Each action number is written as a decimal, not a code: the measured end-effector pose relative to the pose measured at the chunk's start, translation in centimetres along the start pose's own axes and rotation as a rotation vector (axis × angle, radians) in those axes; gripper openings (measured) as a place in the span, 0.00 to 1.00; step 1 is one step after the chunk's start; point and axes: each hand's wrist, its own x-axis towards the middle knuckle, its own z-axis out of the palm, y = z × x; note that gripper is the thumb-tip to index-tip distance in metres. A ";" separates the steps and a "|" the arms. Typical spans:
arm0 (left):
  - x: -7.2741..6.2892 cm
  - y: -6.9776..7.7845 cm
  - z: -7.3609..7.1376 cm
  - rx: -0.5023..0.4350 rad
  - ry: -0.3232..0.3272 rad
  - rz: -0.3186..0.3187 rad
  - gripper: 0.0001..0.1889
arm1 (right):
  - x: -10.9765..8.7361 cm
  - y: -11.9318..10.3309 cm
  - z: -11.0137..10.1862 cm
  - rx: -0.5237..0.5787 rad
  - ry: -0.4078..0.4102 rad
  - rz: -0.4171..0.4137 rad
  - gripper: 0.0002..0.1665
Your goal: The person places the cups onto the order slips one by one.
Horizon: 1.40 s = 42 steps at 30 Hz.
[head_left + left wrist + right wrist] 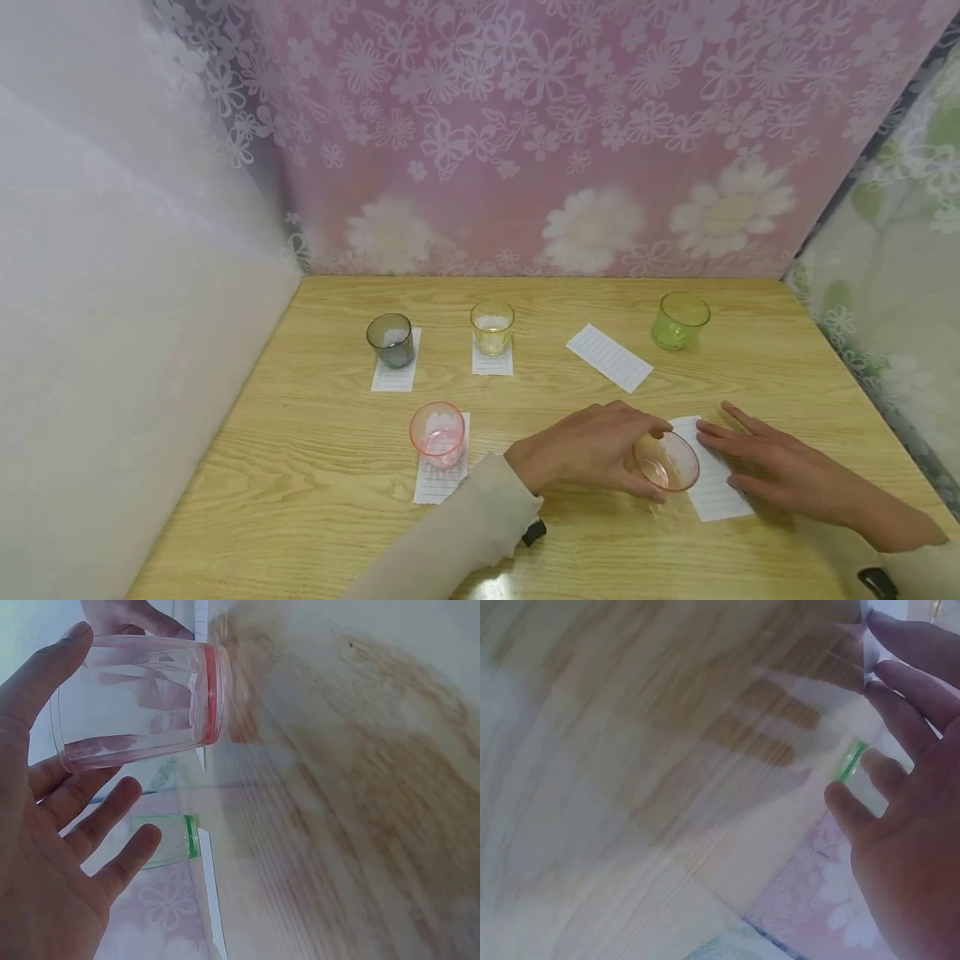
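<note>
Left hand (585,450) grips the orange cup (667,463) near its rim, thumb on one side and fingertips on the other; cup is at the near right, by the left edge of the near slip (717,483). Whether its base touches the bench (570,542) cannot be told. Right hand (795,475) lies on the slip's right side, fingers fairly straight and not closed round anything. Main risk, as judged: cup set down partly on the slip, base edge catching the paper and rucking or dragging it, should the right hand lift early. Second: smooth wall and a high, light grip could let the cup slip or tip, if thumb and fingers press unevenly. Third: the hands are close, so the cup could knock the right fingertips and skew the slip. Lesser: left forearm passes close to the pink cup (437,435); a careless pull back with the sleeve (480,517) could nudge it. Green cup (680,322), far right, seems out of reach of a bump.
</note>
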 end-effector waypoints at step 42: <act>0.7 -0.6 0.0 -0.075 0.049 -0.011 0.39 | 4.5 -3.6 2.1 -0.125 0.007 0.220 0.39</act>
